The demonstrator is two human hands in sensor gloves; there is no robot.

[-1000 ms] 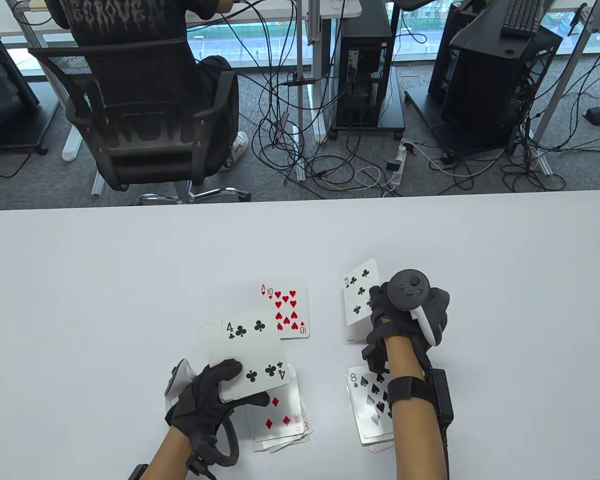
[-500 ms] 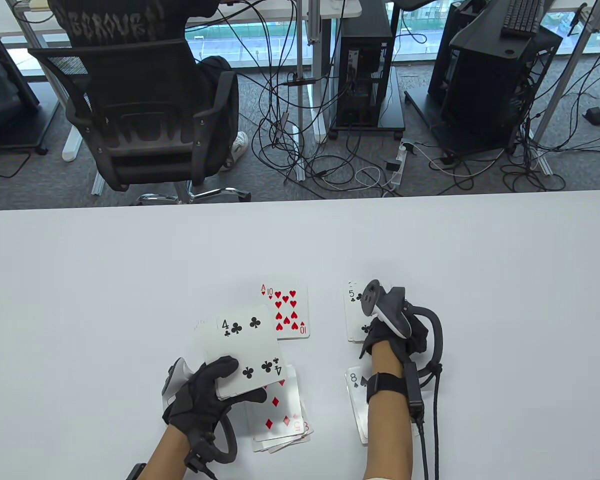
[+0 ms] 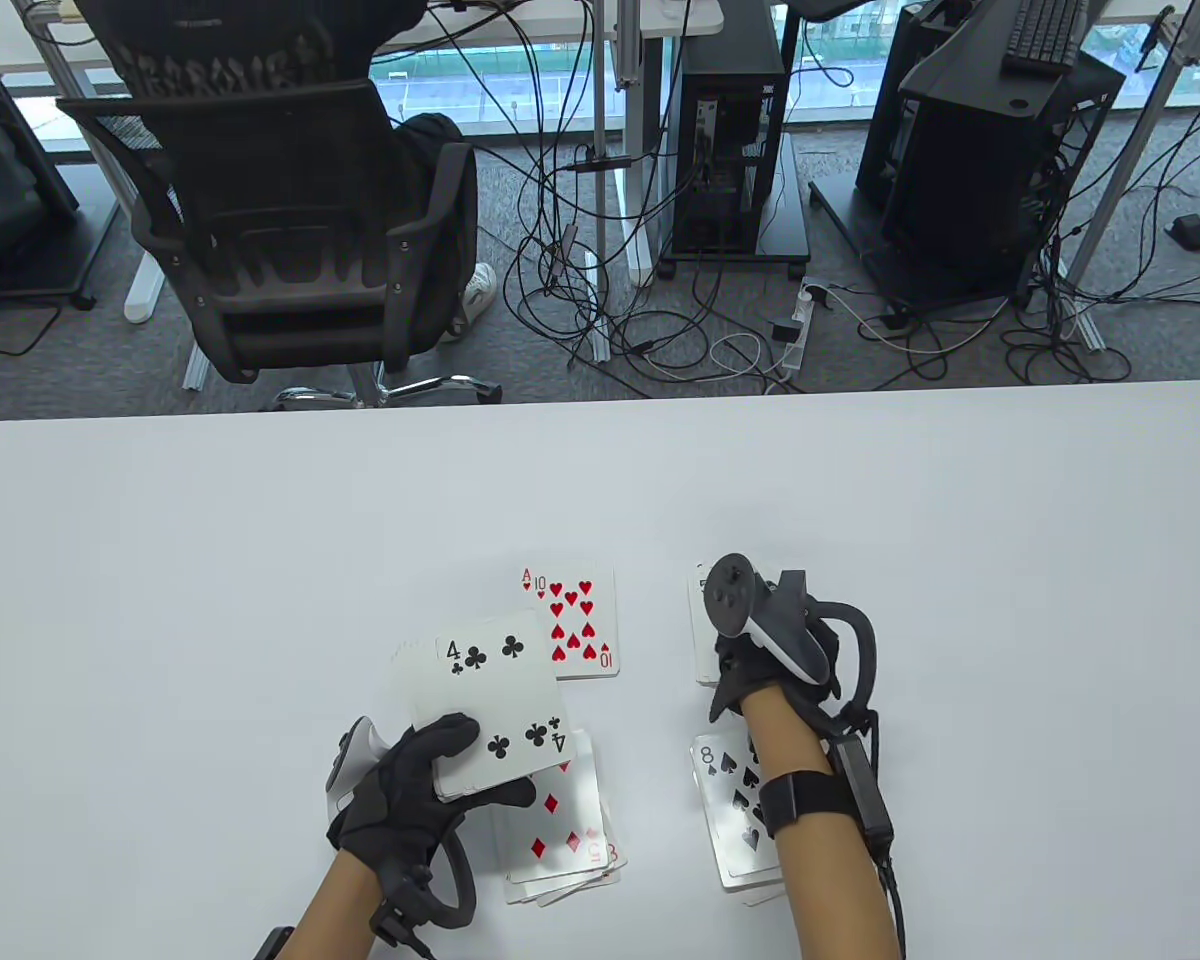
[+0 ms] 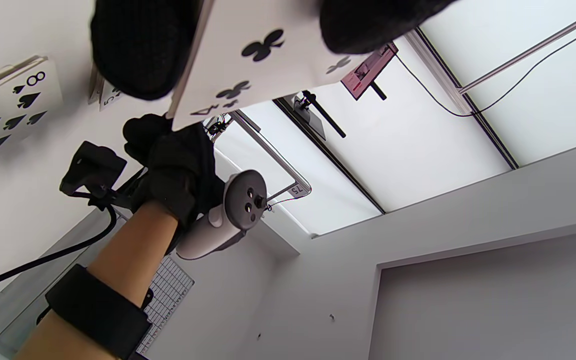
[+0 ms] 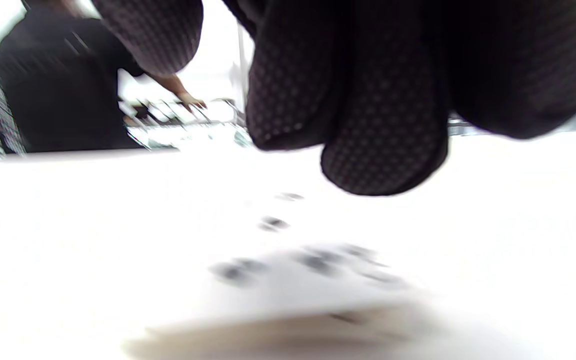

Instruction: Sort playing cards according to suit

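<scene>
My left hand [image 3: 400, 790] grips the deck [image 3: 495, 700], four of clubs up; my right hand [image 3: 760, 665] rests over the clubs pile [image 3: 702, 630], fingers relaxed, holding nothing

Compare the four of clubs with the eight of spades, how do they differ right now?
The four of clubs tops the deck that the left hand grips above the table; the eight of spades lies flat on a pile. The four's face shows whole; the right forearm crosses the eight. Both are black-suited and face up.
</scene>
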